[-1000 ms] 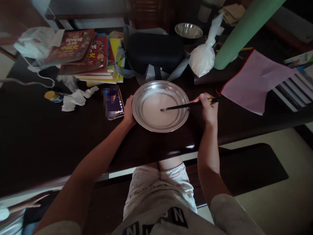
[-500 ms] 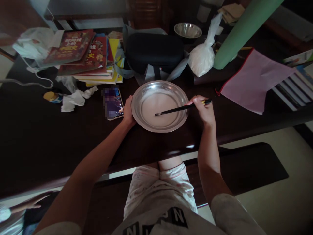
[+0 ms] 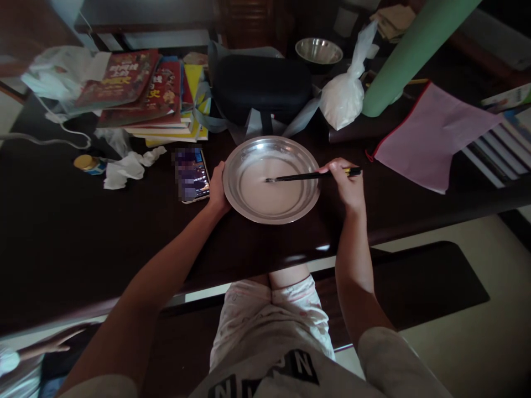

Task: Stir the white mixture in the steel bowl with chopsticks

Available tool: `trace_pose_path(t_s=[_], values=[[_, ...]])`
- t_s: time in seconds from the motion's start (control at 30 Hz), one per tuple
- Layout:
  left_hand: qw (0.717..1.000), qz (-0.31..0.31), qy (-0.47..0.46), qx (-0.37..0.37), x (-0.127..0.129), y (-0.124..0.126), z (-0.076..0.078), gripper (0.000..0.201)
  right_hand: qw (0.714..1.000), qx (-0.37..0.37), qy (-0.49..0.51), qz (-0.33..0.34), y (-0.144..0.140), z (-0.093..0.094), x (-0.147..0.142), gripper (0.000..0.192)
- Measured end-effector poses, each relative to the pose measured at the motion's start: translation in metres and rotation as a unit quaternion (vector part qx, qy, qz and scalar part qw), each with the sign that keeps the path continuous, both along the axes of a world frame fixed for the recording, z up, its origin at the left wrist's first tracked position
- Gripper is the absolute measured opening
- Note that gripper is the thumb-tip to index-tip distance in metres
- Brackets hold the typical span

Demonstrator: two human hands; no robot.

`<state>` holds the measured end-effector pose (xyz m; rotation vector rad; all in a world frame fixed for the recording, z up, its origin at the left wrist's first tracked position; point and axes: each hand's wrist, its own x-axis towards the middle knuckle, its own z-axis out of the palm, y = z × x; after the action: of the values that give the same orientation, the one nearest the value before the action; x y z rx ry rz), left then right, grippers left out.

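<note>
Black chopsticks [image 3: 309, 176] are pinched in the curled fingers of the right hand [image 3: 347, 182], tips dipped in the whitish liquid [image 3: 269, 190]. The metal basin [image 3: 249, 207] on the dark table [image 3: 83, 232] is gripped at its rim by the left hand [image 3: 216, 188], thumb hooked over the edge.

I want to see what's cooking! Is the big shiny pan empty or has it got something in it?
Not empty: the round steel pan holds a shallow pale milky liquid, with black chopsticks dipped in.
</note>
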<state>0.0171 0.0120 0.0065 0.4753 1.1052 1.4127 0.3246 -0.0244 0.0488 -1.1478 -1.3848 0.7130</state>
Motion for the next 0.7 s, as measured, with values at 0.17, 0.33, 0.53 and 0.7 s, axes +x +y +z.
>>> trace_pose_path(t_s=[0.17,0.33,0.53,0.7], values=[[1.0,-0.007,0.007,0.0,-0.0006,0.0,-0.0018,0.031,0.999,-0.021,0.022,-0.015,-0.0012,0.0011,0.0006,0.06],[1.0,0.005,0.005,0.008,0.0004,-0.0013,0.0002,0.033,1.0,-0.01,-0.002,0.018,-0.0005,0.0012,-0.0005,0.057],[1.0,0.004,0.016,0.004,0.0016,-0.0025,0.0045,0.033,1.0,-0.015,0.009,-0.014,-0.0003,-0.0012,0.002,0.059],[1.0,0.013,0.01,0.009,0.0006,-0.0018,0.0014,0.035,1.0,-0.011,-0.01,0.019,0.0,-0.001,0.0007,0.056]])
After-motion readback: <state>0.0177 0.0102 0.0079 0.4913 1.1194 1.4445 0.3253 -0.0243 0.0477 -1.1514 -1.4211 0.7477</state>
